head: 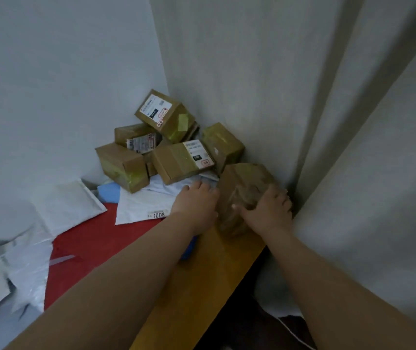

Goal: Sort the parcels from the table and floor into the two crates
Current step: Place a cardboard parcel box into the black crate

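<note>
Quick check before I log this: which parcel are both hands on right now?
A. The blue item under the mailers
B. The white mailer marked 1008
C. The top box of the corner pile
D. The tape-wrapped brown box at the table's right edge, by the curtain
D: the left hand and right hand press opposite sides of the tape-wrapped brown box beside the curtain.

Your taped box [246, 195] sits jammed in the corner; curtain [353, 147] blocks its right, stacked cartons [176, 147] crowd behind; only the bare wooden table edge [202, 269] toward you offers passage
</note>
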`<state>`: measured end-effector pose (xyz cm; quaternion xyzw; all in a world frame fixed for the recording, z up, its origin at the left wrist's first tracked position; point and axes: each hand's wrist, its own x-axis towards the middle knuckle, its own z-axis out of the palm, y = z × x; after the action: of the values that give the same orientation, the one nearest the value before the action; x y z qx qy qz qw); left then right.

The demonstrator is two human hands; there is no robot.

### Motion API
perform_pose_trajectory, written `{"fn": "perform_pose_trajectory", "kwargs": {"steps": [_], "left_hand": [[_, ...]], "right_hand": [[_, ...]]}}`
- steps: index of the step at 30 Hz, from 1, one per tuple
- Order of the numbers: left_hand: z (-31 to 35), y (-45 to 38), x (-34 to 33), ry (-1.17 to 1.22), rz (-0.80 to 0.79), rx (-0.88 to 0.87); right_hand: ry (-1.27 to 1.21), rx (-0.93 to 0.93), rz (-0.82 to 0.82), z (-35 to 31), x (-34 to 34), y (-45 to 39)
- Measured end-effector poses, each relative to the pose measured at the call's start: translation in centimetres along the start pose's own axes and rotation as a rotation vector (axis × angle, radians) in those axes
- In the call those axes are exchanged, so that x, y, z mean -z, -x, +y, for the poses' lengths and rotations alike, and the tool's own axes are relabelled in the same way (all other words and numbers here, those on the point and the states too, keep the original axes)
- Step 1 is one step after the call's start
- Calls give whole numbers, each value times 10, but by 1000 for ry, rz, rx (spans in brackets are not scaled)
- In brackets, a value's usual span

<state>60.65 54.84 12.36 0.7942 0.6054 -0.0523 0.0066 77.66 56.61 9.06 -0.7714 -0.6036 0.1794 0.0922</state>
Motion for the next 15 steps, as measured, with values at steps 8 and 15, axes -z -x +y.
{"fn": "perform_pose_trajectory", "kwargs": {"steps": [8, 15], "left_hand": [[-13, -24, -7, -34, -74, 80], [-35, -15, 2, 43, -72, 173]], "right_hand": [[45, -19, -80, 1, -15, -42], [37, 250, 78, -11, -13, -26]]}}
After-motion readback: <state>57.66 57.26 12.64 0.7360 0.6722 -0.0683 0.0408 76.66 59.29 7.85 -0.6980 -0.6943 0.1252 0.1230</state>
